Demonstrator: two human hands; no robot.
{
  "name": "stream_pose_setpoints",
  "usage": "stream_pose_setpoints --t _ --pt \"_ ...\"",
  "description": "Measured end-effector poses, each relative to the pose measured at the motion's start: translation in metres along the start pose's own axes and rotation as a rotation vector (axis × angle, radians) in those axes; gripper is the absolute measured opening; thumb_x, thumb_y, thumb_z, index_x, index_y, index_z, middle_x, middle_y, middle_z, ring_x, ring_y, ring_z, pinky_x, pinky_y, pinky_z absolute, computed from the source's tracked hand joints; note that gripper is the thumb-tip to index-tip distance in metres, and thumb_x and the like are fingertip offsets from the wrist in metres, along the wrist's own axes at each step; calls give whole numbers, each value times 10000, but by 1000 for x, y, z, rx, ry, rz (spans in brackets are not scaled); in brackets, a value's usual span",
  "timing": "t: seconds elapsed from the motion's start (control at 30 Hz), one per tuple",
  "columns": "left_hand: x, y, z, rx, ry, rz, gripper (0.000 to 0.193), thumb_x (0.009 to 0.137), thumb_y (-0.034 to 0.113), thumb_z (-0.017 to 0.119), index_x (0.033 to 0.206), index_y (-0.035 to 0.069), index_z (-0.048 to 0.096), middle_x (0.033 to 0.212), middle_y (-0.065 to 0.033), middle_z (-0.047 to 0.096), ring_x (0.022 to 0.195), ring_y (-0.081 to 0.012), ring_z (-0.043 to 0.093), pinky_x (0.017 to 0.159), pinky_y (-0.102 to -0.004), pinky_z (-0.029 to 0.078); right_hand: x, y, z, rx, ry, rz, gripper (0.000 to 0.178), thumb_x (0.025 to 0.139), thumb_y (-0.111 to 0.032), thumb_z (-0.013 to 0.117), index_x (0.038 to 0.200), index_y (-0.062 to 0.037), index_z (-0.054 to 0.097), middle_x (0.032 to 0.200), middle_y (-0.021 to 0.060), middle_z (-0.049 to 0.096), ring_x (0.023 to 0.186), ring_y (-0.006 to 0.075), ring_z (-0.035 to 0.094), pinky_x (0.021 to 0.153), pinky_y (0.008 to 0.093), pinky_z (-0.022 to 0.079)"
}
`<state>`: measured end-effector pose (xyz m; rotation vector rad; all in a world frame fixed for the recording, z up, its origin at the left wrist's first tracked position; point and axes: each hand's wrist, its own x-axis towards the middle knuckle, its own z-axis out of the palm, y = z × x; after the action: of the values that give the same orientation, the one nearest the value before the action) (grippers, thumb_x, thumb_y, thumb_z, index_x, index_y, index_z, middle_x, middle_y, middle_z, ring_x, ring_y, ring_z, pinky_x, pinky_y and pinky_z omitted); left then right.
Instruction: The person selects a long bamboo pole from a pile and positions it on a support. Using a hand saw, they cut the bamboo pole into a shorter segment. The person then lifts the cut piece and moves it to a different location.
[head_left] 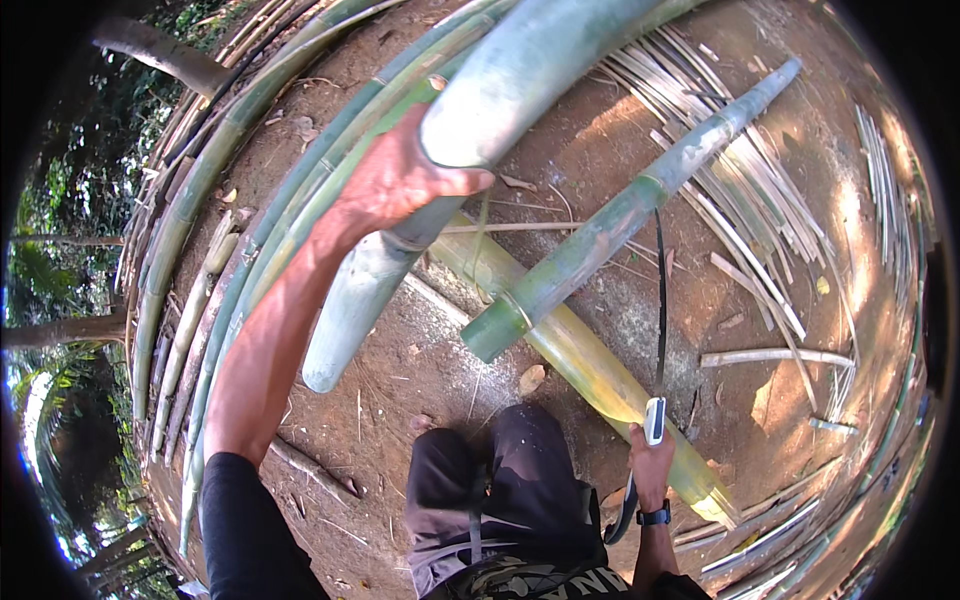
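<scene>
My left hand (395, 175) is wrapped round a thick pale-green bamboo pole (362, 300), its thumb lying across the near side. The pole slants from the lower left up past the top of the picture. At the lower right, my right hand (650, 460) grips a hand saw (656, 420) with a white-and-dark handle. Its long, thin dark blade points away from me, seen nearly edge-on. The blade's far end comes close to a cut green bamboo length (590, 240); I cannot tell whether they touch. That length rests across a thick yellow-green bamboo (600, 375) on the ground.
Long bamboo poles (262, 235) lie along the left. Split bamboo strips (740, 190) are piled at the far right, with more strips (885, 200) beyond. Pale sawdust (490, 365) and dry leaves cover the brown soil. Trees (65, 330) stand at the left rim.
</scene>
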<state>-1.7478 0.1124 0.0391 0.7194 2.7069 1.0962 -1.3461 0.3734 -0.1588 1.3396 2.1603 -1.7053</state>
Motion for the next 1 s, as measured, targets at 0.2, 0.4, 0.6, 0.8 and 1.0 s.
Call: stream_pose_setpoints --t 0.2,0.4,0.6,0.8,1.0 --pt "-68 78 -141 -172 180 -89 907 688 502 781 1337 -52 472 1172 -189 605 1047 -275 604 924 -409 490 -4 -23 3 -52 -48 -163 163 870 -64 699 888 60 594 691 10 530 646 99 476 568 308 413" --pt "-167 109 -250 -517 282 92 999 740 686 657 1365 -59 429 1133 -215 614 948 -321 673 809 -416 588 -19 -25 -13 18 -14 -251 141 882 -78 678 879 22 577 679 -4 523 630 83 484 544 296 412" --pt "-299 138 -280 -778 309 589 1076 761 760 574 1443 -34 324 1068 -239 592 886 -326 672 748 -427 596 -49 4 -25 35 -23 -350 193 874 -119 681 884 24 552 647 18 521 560 111 482 506 322 398" --pt "-400 143 -239 -1030 369 871 1118 743 746 644 1434 -66 304 1027 -248 577 847 -355 654 708 -456 606 -92 23 -63 -32 31 -410 216 849 -105 691 896 82 593 724 68 581 676 150 531 631 358 452" --pt "-451 140 -197 -1052 577 796 1079 760 740 617 1423 -57 321 1031 -259 570 857 -344 654 713 -461 604 -97 21 -148 -100 188 -533 241 858 -157 705 800 44 586 662 61 558 616 140 495 557 375 418"
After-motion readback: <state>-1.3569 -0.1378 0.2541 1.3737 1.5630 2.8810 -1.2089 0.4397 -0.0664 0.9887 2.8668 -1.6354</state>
